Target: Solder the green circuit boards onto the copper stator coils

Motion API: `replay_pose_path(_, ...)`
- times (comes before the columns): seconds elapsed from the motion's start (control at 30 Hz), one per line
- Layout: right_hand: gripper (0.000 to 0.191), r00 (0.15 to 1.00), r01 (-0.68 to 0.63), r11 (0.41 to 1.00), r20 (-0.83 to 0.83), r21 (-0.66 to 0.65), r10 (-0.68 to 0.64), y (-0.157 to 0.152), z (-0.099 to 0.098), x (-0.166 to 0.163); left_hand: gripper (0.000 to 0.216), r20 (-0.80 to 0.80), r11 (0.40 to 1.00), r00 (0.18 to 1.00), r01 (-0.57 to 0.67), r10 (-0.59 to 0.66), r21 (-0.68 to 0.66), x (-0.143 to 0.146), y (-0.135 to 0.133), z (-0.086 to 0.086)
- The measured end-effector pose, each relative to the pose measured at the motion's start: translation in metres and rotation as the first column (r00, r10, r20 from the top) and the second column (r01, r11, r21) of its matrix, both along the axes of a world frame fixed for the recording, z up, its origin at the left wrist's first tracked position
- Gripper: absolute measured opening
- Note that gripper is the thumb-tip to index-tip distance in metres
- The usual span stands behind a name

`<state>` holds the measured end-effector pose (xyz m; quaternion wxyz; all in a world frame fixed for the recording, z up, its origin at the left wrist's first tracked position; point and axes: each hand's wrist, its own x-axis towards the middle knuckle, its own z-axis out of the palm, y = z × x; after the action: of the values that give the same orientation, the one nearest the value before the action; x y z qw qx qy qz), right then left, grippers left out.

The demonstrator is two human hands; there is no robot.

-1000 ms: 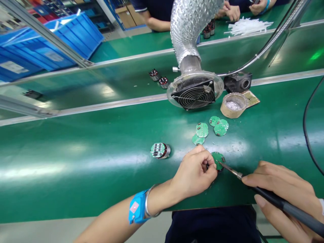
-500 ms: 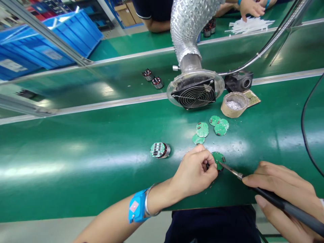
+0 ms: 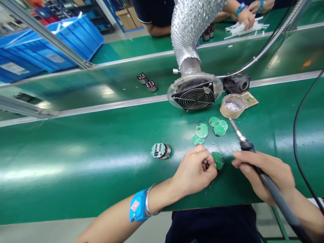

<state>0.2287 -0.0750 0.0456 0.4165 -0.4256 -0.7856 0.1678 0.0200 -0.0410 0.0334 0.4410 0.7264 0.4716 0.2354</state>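
My left hand (image 3: 196, 166) is closed at the edge of a round green circuit board (image 3: 218, 160), its fingers pinched on it; what lies beneath the board is mostly hidden. In my right hand (image 3: 268, 173) is a soldering iron (image 3: 246, 145) with a black handle, its tip at the near rim of a tan round pot (image 3: 225, 109) with silvery bits inside. Behind the left hand lie several loose green circuit boards (image 3: 201, 130). To the left, a metal cylinder topped with a green circuit board (image 3: 159, 150) rests on the bench.
A fume extractor fan (image 3: 196, 96) on a silver duct (image 3: 186, 33) hangs over the bench's far side. A dark iron stand (image 3: 236, 83) sits behind the pot. Two motor-like cylinders (image 3: 151, 85) lie beyond the rail. A black cable (image 3: 297, 152) runs down the right. Co-workers' hands (image 3: 246, 17) handle white strips.
My right hand has lifted the soldering iron away from the board and carried its tip up to the pot's rim. The left hand stays on the board. A co-worker's hand has shifted among the strips.
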Motion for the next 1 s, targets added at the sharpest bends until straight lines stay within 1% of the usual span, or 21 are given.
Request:
replay_pose_path(0.07, 0.03, 0.993, -0.097, 0.994, 0.061, -0.058, 0.101, 0.008, -0.003, -0.005, 0.009, -0.005, 1.0, 1.0, 0.002, -0.002, 0.0, 0.001, 0.0, -0.001)
replay_pose_path(0.13, 0.032, 0.974, -0.186, 0.972, 0.103, -0.146, 0.202, 0.014, -0.006, -0.009, 0.008, -0.004, 1.0, 1.0, 0.006, -0.006, -0.003, 0.0, 0.0, -0.001)
replay_pose_path(0.2, 0.034, 0.96, -0.215, 0.951, 0.128, -0.224, 0.247, 0.016, -0.012, -0.01, 0.006, -0.008, 1.0, 1.0, 0.02, -0.02, 0.016, -0.002, -0.001, 0.001)
replay_pose_path(0.23, 0.034, 0.958, -0.215, 0.947, 0.138, -0.24, 0.253, 0.016, -0.015, -0.01, 0.002, -0.025, 0.999, 0.999, 0.03, -0.029, 0.035, -0.005, -0.002, 0.003)
replay_pose_path(0.27, 0.033, 0.958, -0.208, 0.948, 0.145, -0.241, 0.247, 0.016, -0.018, -0.009, 0.006, -0.057, 0.998, 0.997, 0.046, -0.043, 0.054, -0.009, -0.002, 0.006)
replay_pose_path(0.3, 0.031, 0.96, -0.199, 0.952, 0.148, -0.231, 0.236, 0.015, -0.021, -0.009, 0.016, -0.102, 0.996, 0.993, 0.067, -0.06, 0.065, -0.013, -0.003, 0.008)
replay_pose_path(0.37, 0.029, 0.967, -0.174, 0.966, 0.152, -0.192, 0.205, 0.013, -0.025, -0.006, 0.033, -0.208, 0.991, 0.971, 0.13, -0.118, 0.044, -0.024, -0.004, 0.013)
replay_pose_path(0.4, 0.03, 0.97, -0.161, 0.972, 0.154, -0.17, 0.188, 0.011, -0.027, -0.005, 0.034, -0.251, 0.986, 0.955, 0.167, -0.157, 0.022, -0.03, -0.004, 0.015)
replay_pose_path(0.47, 0.031, 0.975, -0.134, 0.982, 0.157, -0.132, 0.154, 0.009, -0.03, -0.005, 0.019, -0.283, 0.975, 0.936, 0.221, -0.21, 0.007, -0.04, -0.003, 0.015)
replay_pose_path(0.5, 0.031, 0.978, -0.123, 0.986, 0.155, -0.11, 0.139, 0.007, -0.031, -0.006, 0.011, -0.275, 0.975, 0.939, 0.222, -0.206, 0.029, -0.043, -0.003, 0.014)
replay_pose_path(0.53, 0.031, 0.981, -0.111, 0.99, 0.15, -0.086, 0.123, 0.006, -0.032, -0.007, 0.008, -0.253, 0.976, 0.95, 0.207, -0.184, 0.065, -0.045, -0.003, 0.012)
replay_pose_path(0.63, 0.03, 0.99, -0.068, 0.998, 0.125, -0.01, 0.069, 0.002, -0.038, -0.015, 0.012, -0.129, 0.982, 0.99, 0.086, -0.065, 0.17, -0.043, -0.006, 0.009)
replay_pose_path(0.7, 0.03, 0.993, -0.022, 0.999, 0.114, 0.041, 0.017, -0.001, -0.041, -0.02, 0.012, -0.036, 0.98, 0.999, 0.041, -0.035, 0.193, -0.039, -0.009, 0.013)
replay_pose_path(0.77, 0.03, 0.993, 0.013, 0.997, 0.115, 0.08, -0.022, -0.004, -0.044, -0.022, 0.015, 0.016, 0.972, 0.999, 0.046, -0.051, 0.23, -0.042, -0.006, 0.023)
replay_pose_path(0.8, 0.031, 0.993, 0.021, 0.996, 0.117, 0.09, -0.032, -0.006, -0.045, -0.022, 0.018, 0.011, 0.966, 0.999, 0.029, -0.033, 0.258, -0.047, 0.002, 0.03)
replay_pose_path(0.83, 0.033, 0.992, 0.023, 0.995, 0.119, 0.094, -0.034, -0.008, -0.045, -0.021, 0.021, -0.005, 0.957, 1.0, -0.009, 0.011, 0.291, -0.055, 0.014, 0.036)
replay_pose_path(0.87, 0.035, 0.993, 0.022, 0.995, 0.117, 0.097, -0.033, -0.009, -0.046, -0.019, 0.023, -0.039, 0.945, 0.995, -0.074, 0.091, 0.32, -0.067, 0.032, 0.042)
replay_pose_path(0.9, 0.038, 0.993, 0.026, 0.995, 0.108, 0.101, -0.037, -0.011, -0.047, -0.017, 0.028, -0.072, 0.914, 0.964, -0.218, 0.257, 0.342, -0.082, 0.056, 0.046)
replay_pose_path(0.97, 0.04, 0.994, 0.054, 0.992, 0.09, 0.113, -0.064, -0.013, -0.049, -0.012, 0.028, -0.124, 0.848, 0.882, -0.386, 0.455, 0.365, -0.116, 0.115, 0.048)
replay_pose_path(1.0, 0.04, 0.993, 0.08, 0.99, 0.08, 0.116, -0.09, -0.013, -0.051, -0.011, 0.033, -0.254, 0.786, 0.757, -0.506, 0.602, 0.355, -0.134, 0.149, 0.046)
